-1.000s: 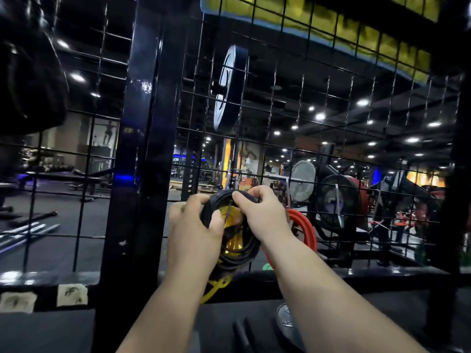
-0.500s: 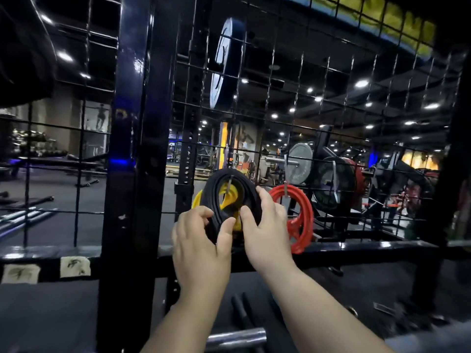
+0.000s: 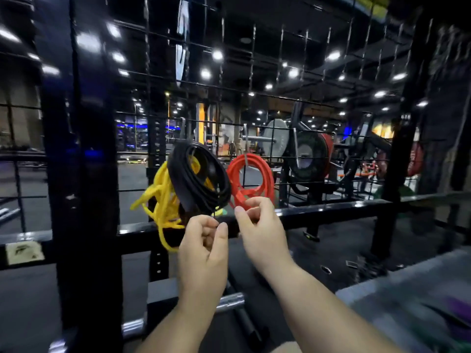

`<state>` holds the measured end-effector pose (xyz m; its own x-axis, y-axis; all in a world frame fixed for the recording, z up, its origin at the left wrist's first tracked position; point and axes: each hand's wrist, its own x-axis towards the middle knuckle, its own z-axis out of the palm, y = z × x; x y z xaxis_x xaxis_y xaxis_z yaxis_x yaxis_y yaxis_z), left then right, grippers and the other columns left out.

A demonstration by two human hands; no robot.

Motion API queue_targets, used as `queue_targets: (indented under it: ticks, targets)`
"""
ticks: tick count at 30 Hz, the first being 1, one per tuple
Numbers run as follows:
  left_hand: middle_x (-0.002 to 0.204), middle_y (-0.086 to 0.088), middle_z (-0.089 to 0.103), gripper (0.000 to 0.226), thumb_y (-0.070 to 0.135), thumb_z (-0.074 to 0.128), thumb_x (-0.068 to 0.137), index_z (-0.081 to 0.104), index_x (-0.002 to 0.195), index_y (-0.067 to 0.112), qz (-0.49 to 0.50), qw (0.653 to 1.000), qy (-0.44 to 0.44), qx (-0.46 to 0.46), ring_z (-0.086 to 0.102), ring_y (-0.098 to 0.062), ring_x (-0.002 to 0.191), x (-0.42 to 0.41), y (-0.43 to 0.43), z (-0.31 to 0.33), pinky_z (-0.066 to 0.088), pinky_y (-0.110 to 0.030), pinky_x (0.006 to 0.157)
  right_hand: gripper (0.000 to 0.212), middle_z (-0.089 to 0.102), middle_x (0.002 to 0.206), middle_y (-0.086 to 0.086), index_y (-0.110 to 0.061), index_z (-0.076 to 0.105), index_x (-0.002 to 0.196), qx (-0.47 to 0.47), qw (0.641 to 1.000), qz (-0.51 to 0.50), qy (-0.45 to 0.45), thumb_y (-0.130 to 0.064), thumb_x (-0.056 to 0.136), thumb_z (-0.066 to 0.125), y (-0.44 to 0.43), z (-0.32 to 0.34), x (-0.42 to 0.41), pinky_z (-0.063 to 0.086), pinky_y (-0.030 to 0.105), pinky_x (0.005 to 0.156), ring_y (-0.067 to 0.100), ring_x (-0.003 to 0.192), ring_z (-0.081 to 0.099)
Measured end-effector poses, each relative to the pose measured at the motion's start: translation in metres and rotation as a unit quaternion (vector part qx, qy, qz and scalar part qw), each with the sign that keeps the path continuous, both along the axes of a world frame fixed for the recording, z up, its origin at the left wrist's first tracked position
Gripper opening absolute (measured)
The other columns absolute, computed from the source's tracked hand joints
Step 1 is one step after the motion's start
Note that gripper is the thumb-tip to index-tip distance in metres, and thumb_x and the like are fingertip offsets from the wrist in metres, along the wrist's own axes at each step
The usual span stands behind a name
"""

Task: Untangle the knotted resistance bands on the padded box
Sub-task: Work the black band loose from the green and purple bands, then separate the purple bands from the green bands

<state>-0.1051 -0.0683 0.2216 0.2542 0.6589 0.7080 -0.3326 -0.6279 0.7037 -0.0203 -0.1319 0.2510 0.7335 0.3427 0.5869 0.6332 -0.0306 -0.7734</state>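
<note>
Change since earlier view: left hand (image 3: 204, 247) and right hand (image 3: 262, 225) have been drawn back and down from the black band coil (image 3: 201, 179), which was gripped between them half a second ago.
Black band coil: hung tilted on the wire mesh (image 3: 281, 54) at the centre of the scene, just above and beyond both hands.
Yellow band (image 3: 160, 200): seen tangled in loose loops behind and to the left of the black band coil, touching it; strands are draped down over the horizontal rail (image 3: 331, 210).
Red band coil (image 3: 251, 179): hung on the same mesh just right of the black band coil; whether the two touch cannot be told.
Left hand: held below the black band coil with fingers curled and thumb brought close to the forefinger. A thin dark strand is seen running from the coil to the fingertips, but whether it is pinched cannot be told.
Right hand: held in front of the red band coil's lower edge, fingers loosely curled, thumb apart from them; nothing is seen held.
Black upright post (image 3: 81, 149): placed at left, in front of the mesh.
Weight plates (image 3: 311, 154): seen far right, beyond the mesh.
Grey padded surface (image 3: 407, 294): seen at near right, blurred; a purple shape (image 3: 456, 309) lies on it, too blurred to identify.
</note>
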Motion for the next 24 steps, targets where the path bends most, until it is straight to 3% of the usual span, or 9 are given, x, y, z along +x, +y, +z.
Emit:
queue_targets:
  ticks: [7, 12, 17, 21, 24]
  targets:
    - [0.066, 0.007, 0.053, 0.014, 0.024, 0.055, 0.095, 0.054, 0.081, 0.02, -0.127, 0.99, 0.067, 0.0, 0.049, -0.001, 0.063, 0.055, -0.051, -0.018, 0.038, -0.014, 0.058, 0.01, 0.064, 0.08, -0.004, -0.03, 0.053, 0.088, 0.012, 0.994, -0.095, 0.053, -0.036, 0.095, 0.055, -0.076, -0.031, 0.039, 0.051, 0.036, 0.072, 0.021, 0.076, 0.064]
    - [0.071, 0.007, 0.053, 0.021, 0.031, 0.05, 0.097, 0.053, 0.082, 0.017, -0.274, 0.943, 0.191, -0.015, 0.047, 0.0, 0.064, 0.131, -0.126, -0.043, 0.037, -0.016, 0.062, 0.01, 0.064, 0.078, -0.004, -0.029, 0.052, 0.088, 0.016, 0.971, -0.212, 0.109, -0.035, 0.096, 0.053, -0.161, -0.07, 0.077, 0.052, 0.039, 0.072, 0.021, 0.075, 0.064]
    - [0.069, 0.006, 0.051, 0.032, 0.042, 0.044, 0.098, 0.047, 0.079, 0.017, -0.391, 0.868, 0.304, 0.031, 0.05, -0.014, 0.068, 0.2, -0.222, -0.076, 0.043, -0.037, 0.074, 0.013, 0.06, 0.08, -0.011, -0.018, 0.056, 0.095, -0.028, 0.922, -0.357, 0.148, -0.031, 0.096, 0.054, -0.272, -0.112, 0.11, 0.036, 0.028, 0.066, 0.016, 0.079, 0.058]
    - [0.085, -0.002, 0.058, 0.03, 0.049, 0.04, 0.098, 0.045, 0.086, 0.021, -0.43, 0.791, 0.414, 0.134, 0.057, -0.025, 0.084, 0.243, -0.291, -0.096, 0.043, -0.038, 0.075, 0.013, 0.06, 0.088, -0.005, -0.022, 0.052, 0.093, -0.083, 0.867, -0.451, 0.196, -0.034, 0.097, 0.053, -0.358, -0.14, 0.117, 0.038, 0.03, 0.072, 0.02, 0.085, 0.057]
    - [0.104, -0.003, 0.064, 0.025, 0.049, 0.049, 0.093, 0.054, 0.094, 0.025, -0.377, 0.796, 0.427, 0.204, 0.056, -0.028, 0.103, 0.27, -0.327, -0.11, 0.045, -0.037, 0.085, 0.014, 0.06, 0.095, 0.001, -0.02, 0.052, 0.096, -0.152, 0.829, -0.496, 0.21, -0.034, 0.095, 0.056, -0.403, -0.156, 0.117, 0.037, 0.029, 0.075, 0.022, 0.089, 0.056]
